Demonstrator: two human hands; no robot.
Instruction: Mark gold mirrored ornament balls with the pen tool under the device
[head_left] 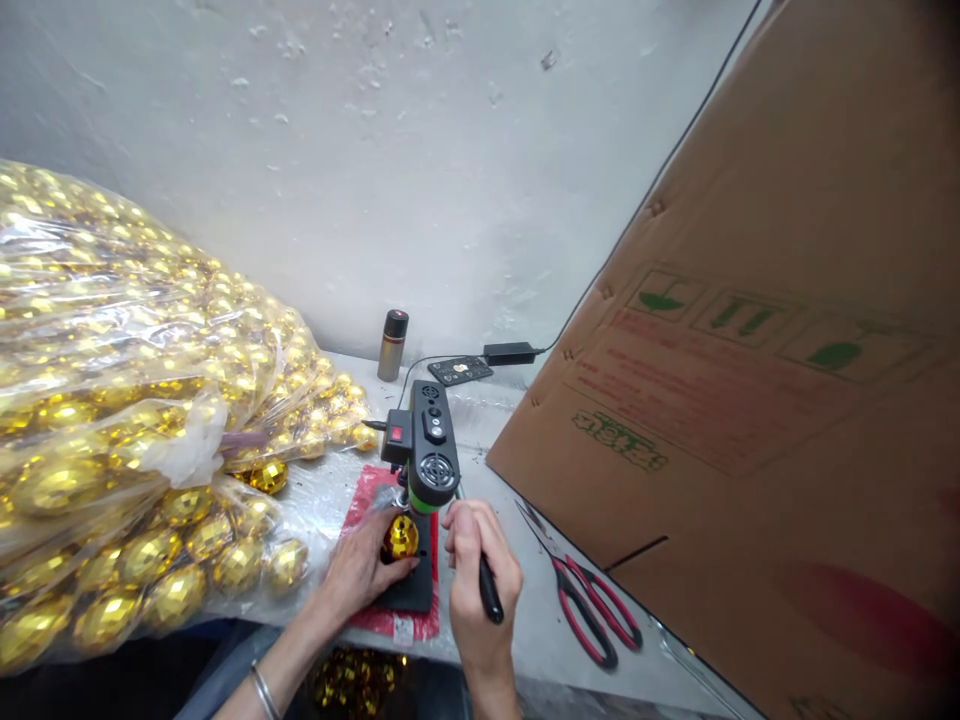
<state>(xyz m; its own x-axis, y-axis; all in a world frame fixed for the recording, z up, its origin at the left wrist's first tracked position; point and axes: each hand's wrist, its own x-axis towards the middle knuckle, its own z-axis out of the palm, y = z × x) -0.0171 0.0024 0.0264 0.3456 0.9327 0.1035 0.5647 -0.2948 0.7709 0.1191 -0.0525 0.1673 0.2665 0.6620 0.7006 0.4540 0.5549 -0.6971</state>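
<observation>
My left hand (367, 565) has its thumb and fingers around a gold mirrored ball (403, 537), on the black base (405, 597) of a small bench machine. The machine's black head (434, 445), with round vents and a green lower rim, hangs just above the ball. A side box with a red switch (397, 434) is attached to it. To the right of the base, my right hand (484, 570) is closed around a black handle (490, 592). Fingers hide where that handle leads. Red plastic (367, 490) lies beneath the base.
A clear bag of gold balls (150, 330) fills the left. Red-and-black scissors (592, 605) lie near a large cardboard box (735, 380) at right. Behind the machine are a spray can (392, 345), a dark patterned phone-like slab (460, 371) and a power adapter (509, 353).
</observation>
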